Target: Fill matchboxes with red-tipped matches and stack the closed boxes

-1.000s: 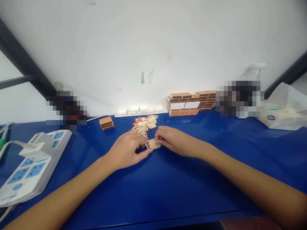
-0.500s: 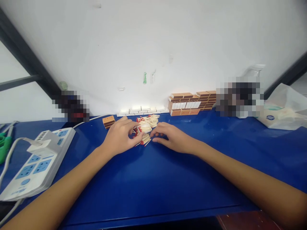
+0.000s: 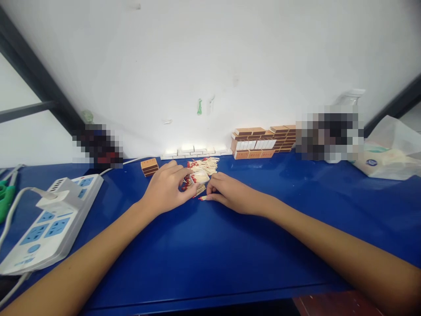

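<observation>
Left hand (image 3: 169,183): gripped my matchbox tray (image 3: 204,177), toward the desk's (image 3: 204,254) back edge.
Right hand (image 3: 228,192): fingers parted half a second earlier, now pinched loose matches (image 3: 203,198).
Match pile (image 3: 205,165): a pinch lighter, I judged.

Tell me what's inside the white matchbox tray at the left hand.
Red-tipped matches lie inside the matchbox tray, their heads toward the left hand. The tray's floor beneath them is covered and can't be seen.

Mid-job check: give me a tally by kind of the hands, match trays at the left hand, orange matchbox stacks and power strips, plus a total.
Hands: 2 (left hand, right hand)
Match tray: 1
Orange matchbox stacks: 2 (small left stack, large right stack)
Power strip: 1
Total: 6
</observation>
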`<state>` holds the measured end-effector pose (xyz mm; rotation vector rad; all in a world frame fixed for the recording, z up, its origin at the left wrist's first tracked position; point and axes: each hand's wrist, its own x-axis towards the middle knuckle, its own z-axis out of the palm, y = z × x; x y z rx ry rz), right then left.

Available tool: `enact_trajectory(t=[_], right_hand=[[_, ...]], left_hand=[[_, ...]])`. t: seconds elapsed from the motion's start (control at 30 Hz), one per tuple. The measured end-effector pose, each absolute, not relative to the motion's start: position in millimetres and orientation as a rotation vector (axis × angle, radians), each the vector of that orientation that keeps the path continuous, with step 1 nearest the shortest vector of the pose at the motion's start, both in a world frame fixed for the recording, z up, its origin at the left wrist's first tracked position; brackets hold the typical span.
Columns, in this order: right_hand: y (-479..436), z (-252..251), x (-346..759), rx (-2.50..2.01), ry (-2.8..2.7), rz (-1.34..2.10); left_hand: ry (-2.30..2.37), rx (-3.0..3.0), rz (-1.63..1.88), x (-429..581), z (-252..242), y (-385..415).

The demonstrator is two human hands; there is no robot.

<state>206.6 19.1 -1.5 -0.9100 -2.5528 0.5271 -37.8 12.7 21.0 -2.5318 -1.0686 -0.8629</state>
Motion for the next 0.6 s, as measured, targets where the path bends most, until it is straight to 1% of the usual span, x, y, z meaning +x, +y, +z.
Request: enact_trajectory(t=[0.4,0.6], right_hand=[[17.7,4.7,216.5,-0.953,-2.569,0.6],[13.4,5.7,215.3,-0.985,-2.62,0.56]], left_hand=[[-1.072,-2.564,-0.843,-35.9,20.2,12.2],[-1.066,-2.562,-0.85,-35.6,20.0,11.7]])
